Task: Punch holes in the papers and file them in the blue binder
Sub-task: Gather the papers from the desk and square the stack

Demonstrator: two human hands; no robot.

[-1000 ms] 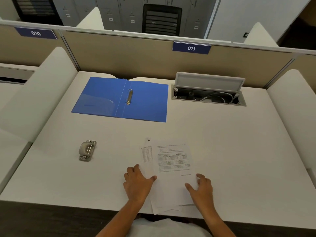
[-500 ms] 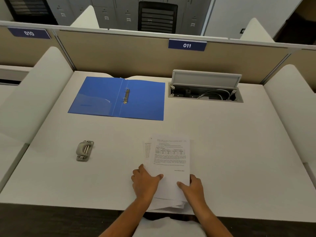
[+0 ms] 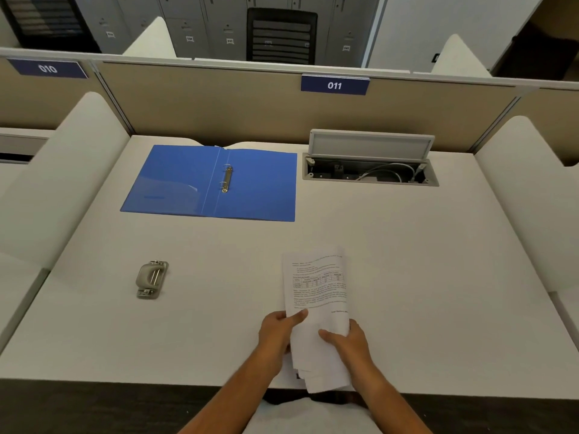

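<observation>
Both forearms [image 3: 241,383] are bare; a plain white garment [image 3: 308,416] shows between them.

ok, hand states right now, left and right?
Left hand: holding the papers at their left edge, thumb on top.
Right hand: holding the same papers at their right edge, thumb on top.

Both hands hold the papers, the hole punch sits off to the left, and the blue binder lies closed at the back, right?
Not quite: the head view shows the blue binder lying open, rings exposed. The left hand and right hand do hold the papers, with the hole punch to their left.
</observation>
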